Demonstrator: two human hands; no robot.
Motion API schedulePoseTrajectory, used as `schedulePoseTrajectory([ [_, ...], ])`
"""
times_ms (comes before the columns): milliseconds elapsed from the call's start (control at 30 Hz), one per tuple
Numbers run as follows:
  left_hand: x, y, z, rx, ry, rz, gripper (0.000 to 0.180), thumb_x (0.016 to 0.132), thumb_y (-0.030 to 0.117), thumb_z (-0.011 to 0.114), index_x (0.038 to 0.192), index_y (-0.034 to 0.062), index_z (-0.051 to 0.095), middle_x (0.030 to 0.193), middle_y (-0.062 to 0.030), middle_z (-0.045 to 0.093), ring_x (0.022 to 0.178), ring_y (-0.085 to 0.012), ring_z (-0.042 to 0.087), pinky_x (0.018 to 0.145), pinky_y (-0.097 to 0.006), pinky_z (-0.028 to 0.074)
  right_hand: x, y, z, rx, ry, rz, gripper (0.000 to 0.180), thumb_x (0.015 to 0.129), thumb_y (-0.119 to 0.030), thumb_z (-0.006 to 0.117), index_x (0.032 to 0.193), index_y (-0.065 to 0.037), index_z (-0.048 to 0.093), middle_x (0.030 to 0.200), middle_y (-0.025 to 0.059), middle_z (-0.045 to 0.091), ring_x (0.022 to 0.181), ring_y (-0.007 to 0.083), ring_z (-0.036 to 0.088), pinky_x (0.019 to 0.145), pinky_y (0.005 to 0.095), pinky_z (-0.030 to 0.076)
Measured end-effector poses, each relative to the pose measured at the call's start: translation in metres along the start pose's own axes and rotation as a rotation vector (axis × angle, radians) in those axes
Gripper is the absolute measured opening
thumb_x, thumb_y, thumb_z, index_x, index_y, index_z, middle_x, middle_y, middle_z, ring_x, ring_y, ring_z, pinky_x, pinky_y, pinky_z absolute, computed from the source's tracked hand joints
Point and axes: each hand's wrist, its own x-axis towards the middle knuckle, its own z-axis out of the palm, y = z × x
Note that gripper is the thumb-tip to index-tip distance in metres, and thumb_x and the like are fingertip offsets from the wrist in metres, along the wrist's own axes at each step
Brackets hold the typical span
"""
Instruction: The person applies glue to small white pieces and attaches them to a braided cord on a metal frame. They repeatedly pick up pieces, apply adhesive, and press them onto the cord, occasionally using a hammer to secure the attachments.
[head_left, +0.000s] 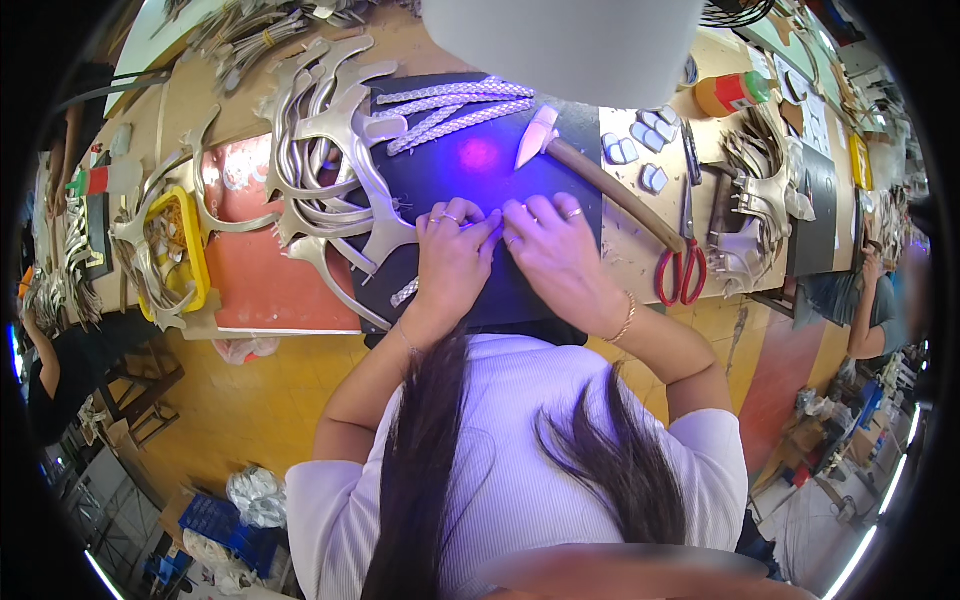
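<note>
My left hand (452, 258) and my right hand (556, 262) meet over a dark mat (385, 265), fingertips pinched close together. Whatever they hold is small or hidden behind the fingers. The end of a braided strap (404, 292) pokes out beside my left wrist; I cannot tell whether it runs up into the hand. Beyond my fingers lie several silvery braided straps (460, 112). A hammer (610, 188) with a wooden handle rests past my right hand, its head on the mat. Left of my left hand, silvery-beige strappy cut pieces (335, 150) are heaped, overlapping the mat.
Red-handled scissors (683, 262) lie at the right, near small pale rounded pieces (650, 135) and another pile of strappy pieces (755, 195). A bottle (735, 93) lies farther back. A yellow tray (205, 255) stands left. A white lamp-like shape (565, 45) overhangs the table. Other people sit either side.
</note>
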Motion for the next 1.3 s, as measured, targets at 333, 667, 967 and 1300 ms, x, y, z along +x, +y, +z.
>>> schedulePoseTrajectory([
  [333,0.0,0.005,-0.001,0.031,0.014,-0.011,0.015,0.083,0.022,0.077,0.096,0.0152,0.08,0.087,-0.0022,0.058,0.088,-0.0227,0.054,0.077,-0.04,0.037,-0.006,0.062,0.003,0.161,0.312,0.403,0.033,0.087,-0.015,0.068,0.12,-0.012,0.068,0.119,0.0086,0.062,0.107,0.0302,0.057,0.091,0.0435,0.047],
  [667,0.0,0.005,0.0,0.037,0.054,0.003,0.012,0.083,0.023,0.077,0.092,0.0161,0.08,0.087,-0.0015,0.058,0.088,-0.0227,0.054,0.077,-0.04,0.037,-0.003,0.059,0.017,0.247,0.35,0.49,0.035,0.094,-0.018,0.064,0.126,-0.006,0.061,0.099,0.0129,0.06,0.085,0.032,0.063,0.074,0.0431,0.053],
  [967,0.001,0.004,-0.002,0.017,0.04,0.006,0.011,0.083,0.022,0.077,0.092,0.0158,0.08,0.087,-0.0012,0.057,0.087,-0.0225,0.053,0.077,-0.04,0.036,-0.059,0.0,0.004,0.486,0.229,0.357,0.045,0.096,-0.011,0.062,0.14,-0.009,0.053,0.09,0.0092,0.06,0.066,0.0301,0.063,0.056,0.0394,0.053],
  [1300,0.0,0.005,-0.002,0.027,0.056,0.015,0.013,0.083,0.02,0.076,0.095,0.0163,0.08,0.088,-0.0017,0.058,0.088,-0.0228,0.054,0.078,-0.04,0.036,-0.053,0.002,0.0,0.453,0.199,0.308,0.051,0.093,-0.008,0.063,0.143,-0.01,0.051,0.085,0.0093,0.058,0.061,0.0298,0.061,0.054,0.04,0.051],
])
